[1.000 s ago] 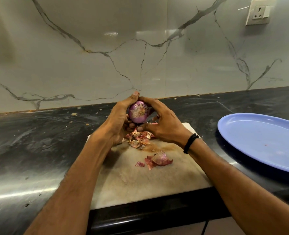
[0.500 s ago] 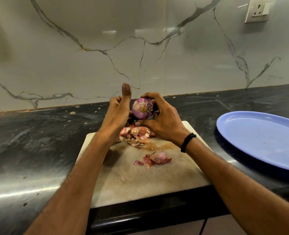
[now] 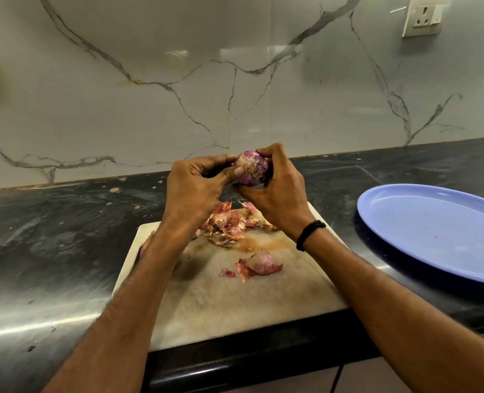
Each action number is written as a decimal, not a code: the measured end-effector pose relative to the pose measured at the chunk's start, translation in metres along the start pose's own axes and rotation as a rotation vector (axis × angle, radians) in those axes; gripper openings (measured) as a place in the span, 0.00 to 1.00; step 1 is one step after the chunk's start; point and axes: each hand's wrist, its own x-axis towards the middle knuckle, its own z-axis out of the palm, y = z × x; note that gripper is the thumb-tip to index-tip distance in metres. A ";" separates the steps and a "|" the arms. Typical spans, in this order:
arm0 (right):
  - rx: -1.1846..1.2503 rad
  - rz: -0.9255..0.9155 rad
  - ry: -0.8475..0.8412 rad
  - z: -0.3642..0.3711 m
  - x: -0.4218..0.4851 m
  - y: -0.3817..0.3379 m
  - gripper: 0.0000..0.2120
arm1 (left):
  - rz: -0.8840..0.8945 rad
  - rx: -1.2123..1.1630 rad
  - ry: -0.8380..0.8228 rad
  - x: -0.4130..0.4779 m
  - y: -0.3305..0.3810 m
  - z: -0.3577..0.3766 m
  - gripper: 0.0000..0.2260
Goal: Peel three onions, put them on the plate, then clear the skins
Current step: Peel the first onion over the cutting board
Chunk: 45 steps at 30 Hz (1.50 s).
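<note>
Both forearms reach in from the near side and meet, hands raised together. The right hand (image 3: 276,194) grips the onion (image 3: 252,169) in curled fingers. The left hand (image 3: 195,188) pinches it, thumb pressed on its left side.

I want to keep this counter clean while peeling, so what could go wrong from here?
The left hand and right hand hold the onion above the far edge of the board, so skin may drop onto the counter.
The left thumb picks at the root end while fingertips grip; the onion could slip and roll off.
The skins on the board lie right by the left forearm, which could scatter them.
</note>
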 end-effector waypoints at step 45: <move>-0.190 -0.199 0.049 0.009 -0.005 0.010 0.25 | -0.122 -0.063 0.098 -0.009 -0.002 0.011 0.16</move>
